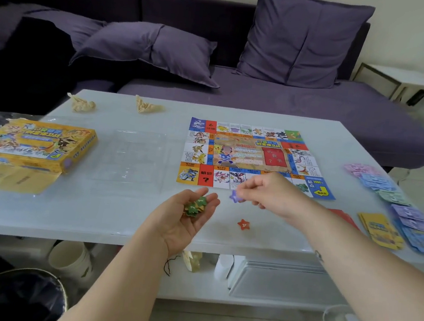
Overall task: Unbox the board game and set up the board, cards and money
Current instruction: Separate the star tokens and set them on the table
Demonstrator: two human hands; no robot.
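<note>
— Living room, purple sofa (264, 98) behind a white surface (121, 218): where does the game stand?
— Its board (252, 156) lies flat and spread open on the far right half of the surface. The yellow box (34, 143) sits at the left edge, with a clear plastic tray (132, 157) between the two.
— And the money and cards?
— Paper money (395, 198) is fanned in overlapping coloured piles along the right edge. A yellow card stack (381, 230) lies just beside it, and red cards (341, 215) are partly hidden by the right forearm.
— The hands?
— The left hand (186, 220) is cupped palm up above the surface's near part, fingers curled round a small heap of green and yellow star tokens (195, 206). The right hand (267, 192) pinches a purple star token (235, 196) just in front of the board's near edge. An orange star token (244, 224) lies alone on the surface between the two forearms.
</note>
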